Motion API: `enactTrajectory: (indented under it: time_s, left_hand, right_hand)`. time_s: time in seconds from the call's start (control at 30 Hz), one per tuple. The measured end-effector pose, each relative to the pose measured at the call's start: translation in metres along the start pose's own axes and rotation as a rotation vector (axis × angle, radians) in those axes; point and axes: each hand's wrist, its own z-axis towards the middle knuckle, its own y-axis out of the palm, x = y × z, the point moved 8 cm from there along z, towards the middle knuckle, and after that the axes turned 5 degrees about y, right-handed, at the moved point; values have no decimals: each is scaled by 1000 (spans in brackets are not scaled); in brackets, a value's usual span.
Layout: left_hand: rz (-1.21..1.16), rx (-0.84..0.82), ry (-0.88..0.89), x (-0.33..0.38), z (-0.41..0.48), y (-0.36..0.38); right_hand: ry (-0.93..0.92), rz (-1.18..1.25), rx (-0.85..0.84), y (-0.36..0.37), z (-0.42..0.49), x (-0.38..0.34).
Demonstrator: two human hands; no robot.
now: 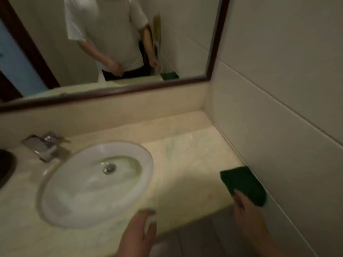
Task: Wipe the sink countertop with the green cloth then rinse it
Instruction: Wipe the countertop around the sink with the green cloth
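The green cloth (243, 184) lies flat on the desk (185, 164), at about 4 o'clock from the sink basin (83, 191). Its far side is tight against the tiled wall (278, 127). The right hand (248, 210) reaches in from 6 o'clock. Its fingers (237, 193) look stretched out, not curled, with the tips on the cloth's near edge. The frame is blurred, but no closed grip shows. The left hand (137, 232) hovers over the desk's front edge, at about 5 o'clock from the basin, with its fingers relaxed and slightly spread, holding nothing.

The step in hand looks like the very first one, taking up the cloth, so wiping has probably not begun. Next the right fingers need to curl round the cloth or press it flat. Then it can be swept across the desk toward 9 o'clock and round the basin rim. The faucet (44, 145), at 10 o'clock from the basin, is for the rinse afterwards. The cloth lies close to the wall, so lifting it by the near edge is likely easiest.
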Motion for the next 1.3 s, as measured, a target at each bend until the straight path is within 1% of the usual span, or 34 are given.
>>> enactTrajectory:
  time_s: [0.07, 0.13, 0.2, 0.27, 0.33, 0.4, 0.47, 0.53, 0.63, 0.77, 0.83, 0.9, 0.97, 1.1, 1.2, 1.3]
  left_hand:
    - [25, -87, 13, 10, 34, 24]
    - [137, -178, 0, 18, 72, 47]
    - [202, -249, -40, 20, 101, 72]
    - [273, -268, -82, 10, 129, 91]
    - [373, -307, -122, -3, 153, 109]
    - [437, -331, -174, -15, 166, 125]
    - [489, -307, -221, -23, 167, 135]
    - [526, -294, -231, -27, 163, 142]
    - [540, -296, -219, -28, 164, 147]
    - [544, -285, -202, -31, 165, 149]
    - [562, -281, -211, -33, 166, 150]
    - [577, -284, -212, -33, 168, 150]
    - [572, -301, -233, -34, 166, 152]
    - [585, -308, -258, -33, 167, 150]
    - [572, -278, -243, -32, 165, 149]
    - [544, -258, -246, -32, 165, 147]
  right_hand:
    - [-161, -77, 106, -16, 19, -11]
    - [-220, -182, 125, -27, 46, -19]
    - [-254, -337, 17, -14, 72, -14]
    - [-314, -495, -86, 6, 92, -6]
    - [-368, -589, -111, 18, 111, -3]
    - [-380, -618, -100, 25, 126, -4]
    - [-361, -623, -77, 28, 150, -14]
    - [-315, -598, -66, 32, 182, -34]
    - [-289, -560, -70, 47, 234, -77]
    - [-273, -554, -34, 71, 308, -146]
    - [-314, -590, 3, 87, 337, -182]
    - [-430, -641, -42, 114, 348, -216]
    - [-592, -669, -152, 149, 339, -244]
    - [-1013, -713, -331, 203, 286, -286]
    - [-1284, -774, -404, 213, 235, -278]
    - [-1395, -832, -489, 196, 187, -229]
